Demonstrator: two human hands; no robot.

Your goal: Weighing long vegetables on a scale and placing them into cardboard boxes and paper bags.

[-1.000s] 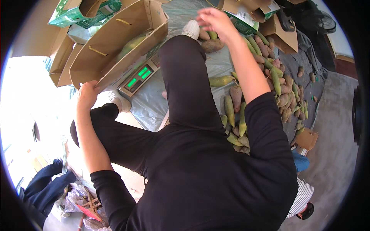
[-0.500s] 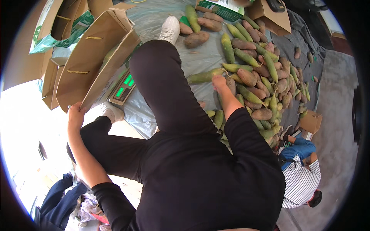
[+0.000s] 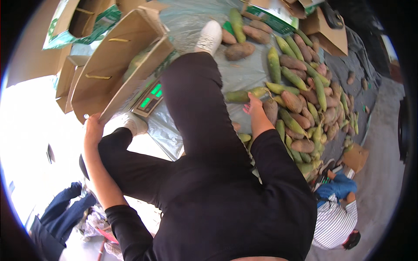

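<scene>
At the left, my left hand pinches the near lower corner of an upright cardboard box with yellow rope handles. Something pale green shows inside, mostly hidden by the wall. The box stands on or against a scale with lit green displays. My right hand is at the left edge of a heap, its fingers apart and nothing in them. Just beyond the fingertips lies a long green radish; whether they touch is hard to tell. A brownish-red sweet potato lies right beside that hand.
The heap mixes green radishes and sweet potatoes on plastic sheeting. More cartons stand at the far left and far right. Another person in a striped shirt crouches at lower right. Dark trousers show lower left.
My right hand's fingers have loosened and spread beside the green radish. My left hand keeps its hold on the box corner. The whole view has shifted slightly.
</scene>
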